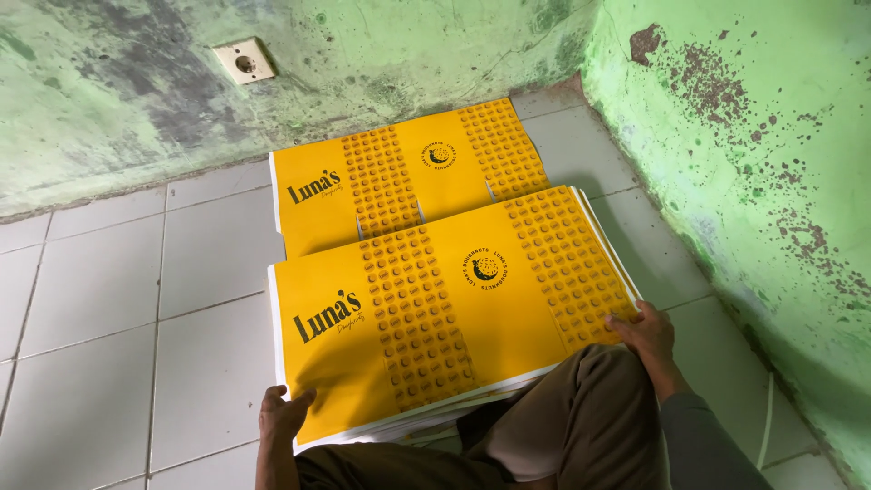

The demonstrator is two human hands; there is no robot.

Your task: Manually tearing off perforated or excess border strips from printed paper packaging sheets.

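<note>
Yellow printed sheets (454, 313), a stack of flat cardboard blanks, lie across my lap and the near floor, long edge running left to right.

Left to right as I see it: grey tiled floor (109, 345) on the left, bare of goods. My left hand (283, 413) sits at the stack's near-left corner, fingers curled narrow around the edge, thumb on top of the uppermost sheet; a light pinch rather than a full clasp, as far as I can tell. Mid-frame, the top sheet shows a dotted band and a round dark emblem. Behind it, a second yellow stack (408, 172) rests on the floor against the stained green wall (118, 91), near a wall socket (243, 62). My right hand (644, 331) lies palm-down, fingers spread moderately, on the stack's near-right corner, above my knee.

Judgement: I'm squaring or steadying the stack, both corners in hand. Any lift would need an even grip on both sides, since the sheets could slide or fan out.
</note>
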